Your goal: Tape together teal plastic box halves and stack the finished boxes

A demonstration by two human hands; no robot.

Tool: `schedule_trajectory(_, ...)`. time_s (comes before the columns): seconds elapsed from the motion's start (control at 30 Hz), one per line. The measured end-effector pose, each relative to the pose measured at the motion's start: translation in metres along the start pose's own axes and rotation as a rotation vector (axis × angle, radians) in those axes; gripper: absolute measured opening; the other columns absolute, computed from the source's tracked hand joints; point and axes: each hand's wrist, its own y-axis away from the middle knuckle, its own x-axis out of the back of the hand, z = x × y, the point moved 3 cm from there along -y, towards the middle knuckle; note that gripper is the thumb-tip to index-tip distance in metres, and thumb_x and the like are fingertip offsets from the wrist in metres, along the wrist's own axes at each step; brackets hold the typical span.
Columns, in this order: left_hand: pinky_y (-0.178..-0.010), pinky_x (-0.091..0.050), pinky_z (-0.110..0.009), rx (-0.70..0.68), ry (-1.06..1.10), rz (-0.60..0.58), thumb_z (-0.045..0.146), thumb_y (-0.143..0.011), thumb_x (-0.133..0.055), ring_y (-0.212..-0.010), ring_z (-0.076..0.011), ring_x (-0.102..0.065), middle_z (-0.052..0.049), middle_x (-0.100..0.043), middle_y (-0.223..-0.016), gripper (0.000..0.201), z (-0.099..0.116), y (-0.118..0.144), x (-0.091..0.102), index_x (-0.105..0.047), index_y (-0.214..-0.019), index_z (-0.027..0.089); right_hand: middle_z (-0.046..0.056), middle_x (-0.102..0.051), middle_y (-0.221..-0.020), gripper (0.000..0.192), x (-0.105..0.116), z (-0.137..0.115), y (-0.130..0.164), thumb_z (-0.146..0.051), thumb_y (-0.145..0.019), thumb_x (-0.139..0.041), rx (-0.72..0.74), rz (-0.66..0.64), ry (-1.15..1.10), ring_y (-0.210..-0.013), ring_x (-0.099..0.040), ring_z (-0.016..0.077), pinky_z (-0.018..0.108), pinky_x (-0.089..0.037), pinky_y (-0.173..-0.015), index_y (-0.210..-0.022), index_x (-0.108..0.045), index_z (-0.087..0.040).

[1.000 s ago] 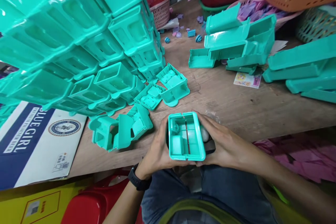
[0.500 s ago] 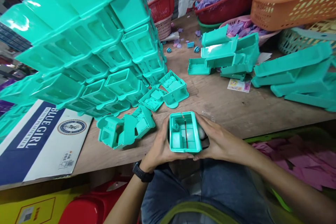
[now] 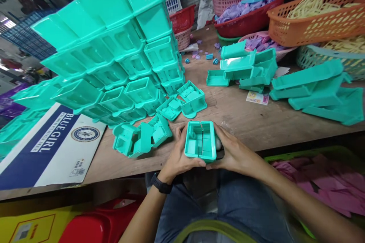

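At the near edge of the wooden bench, the person is cradling a teal plastic housing between both hands, open side up, so its inner ribs and small compartments are showing. The left hand is wrapping its fingers around the left wall and the right hand is closing around the right wall, both gripping the housing firmly; a small pale rounded piece is peeking out just beside the right thumb, though what it is cannot be told. The shell is looking thin, glossy and rigid, moulded with sharp corners. Since it is hanging partly over the bench edge above the lap, a slip of either grip would likely be sending it down to the floor, and hard squeezing may be flexing or cracking the thin walls. Toward the left side a tall stack of identical teal shells is leaning steeply, and a nudge to the bench might be toppling it onto the loose teal parts lying beside the hands. Woven plastic baskets are lining the far edge.
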Motion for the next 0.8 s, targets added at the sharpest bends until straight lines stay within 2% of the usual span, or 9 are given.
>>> schedule_trajectory(0.1, -0.127, -0.033, -0.057, 0.003, 0.015, 0.035, 0.091, -0.054, -0.078, -0.142, -0.0420, -0.045, -0.016, -0.055, -0.141, 0.117, 0.001, 0.001, -0.002, -0.057, -0.146, 0.021, 0.022, -0.047, -0.159, 0.136, -0.002, 0.000, 0.000, -0.045, -0.063, -0.098, -0.021, 0.003, 0.018, -0.146, -0.050, 0.0417, 0.058, -0.051, -0.115, -0.166, -0.012, -0.027)
schedule_trajectory(0.2, -0.119, -0.043, -0.055, 0.072, 0.098, 0.097, 0.084, -0.056, -0.084, -0.132, -0.0407, -0.056, -0.015, -0.063, -0.134, 0.105, 0.004, 0.006, -0.007, -0.063, -0.137, 0.019, 0.023, -0.047, -0.158, 0.131, -0.008, -0.001, 0.002, -0.048, -0.066, -0.095, -0.057, 0.042, 0.055, -0.145, -0.051, 0.0425, 0.059, -0.052, -0.114, -0.166, -0.012, -0.026)
schedule_trajectory(0.27, -0.116, -0.047, -0.054, 0.120, 0.146, 0.139, 0.079, -0.055, -0.089, -0.131, -0.0401, -0.059, -0.016, -0.064, -0.136, 0.107, 0.005, 0.010, -0.011, -0.058, -0.138, 0.019, 0.024, -0.049, -0.155, 0.128, -0.015, -0.003, 0.004, -0.050, -0.070, -0.092, -0.083, 0.099, 0.089, -0.144, -0.052, 0.0431, 0.060, -0.053, -0.113, -0.165, -0.010, -0.025)
schedule_trajectory(0.37, -0.116, -0.048, -0.053, 0.142, 0.117, 0.232, 0.074, -0.042, -0.096, -0.135, -0.0403, -0.058, -0.016, -0.060, -0.142, 0.123, 0.004, 0.015, -0.015, -0.046, -0.141, 0.021, 0.025, -0.048, -0.152, 0.124, -0.027, -0.010, 0.009, -0.048, -0.075, -0.087, -0.117, 0.190, 0.150, -0.140, -0.055, 0.0443, 0.061, -0.055, -0.109, -0.165, -0.004, -0.025)
schedule_trajectory(0.47, -0.113, -0.050, -0.052, 0.174, 0.095, 0.271, 0.066, -0.038, -0.101, -0.132, -0.0389, -0.059, -0.015, -0.061, -0.139, 0.121, 0.005, 0.016, -0.015, -0.043, -0.135, 0.023, 0.024, -0.047, -0.151, 0.122, -0.032, -0.016, 0.012, -0.042, -0.076, -0.083, -0.150, 0.215, 0.200, -0.135, -0.059, 0.0454, 0.062, -0.058, -0.104, -0.165, -0.001, -0.026)
schedule_trajectory(0.6, -0.109, -0.052, -0.052, 0.192, 0.133, 0.220, 0.048, -0.051, -0.100, -0.120, -0.0350, -0.066, -0.011, -0.067, -0.126, 0.097, 0.011, 0.015, -0.014, -0.050, -0.129, 0.021, 0.023, -0.050, -0.143, 0.114, -0.029, -0.020, 0.012, -0.034, -0.073, -0.081, -0.207, 0.205, 0.198, -0.127, -0.062, 0.0470, 0.064, -0.060, -0.097, -0.161, -0.009, -0.026)
schedule_trajectory(0.7, -0.111, -0.050, -0.053, 0.119, 0.021, 0.248, 0.041, -0.057, -0.096, -0.123, -0.0351, -0.063, -0.010, -0.066, -0.126, 0.080, 0.019, 0.016, -0.012, -0.057, -0.125, 0.021, 0.024, -0.052, -0.138, 0.103, -0.028, -0.021, 0.011, -0.031, -0.071, -0.079, -0.247, 0.213, 0.187, -0.126, -0.060, 0.0487, 0.068, -0.058, -0.098, -0.156, -0.021, -0.021)
schedule_trajectory(0.8, -0.108, -0.053, -0.054, 0.116, -0.086, 0.295, 0.036, -0.058, -0.091, -0.119, -0.0348, -0.065, -0.009, -0.066, -0.123, 0.077, 0.020, 0.019, -0.014, -0.056, -0.126, 0.022, 0.024, -0.052, -0.136, 0.097, -0.029, -0.021, 0.009, -0.027, -0.068, -0.076, -0.257, 0.238, 0.178, -0.128, -0.059, 0.0482, 0.066, -0.057, -0.100, -0.151, -0.027, -0.016)
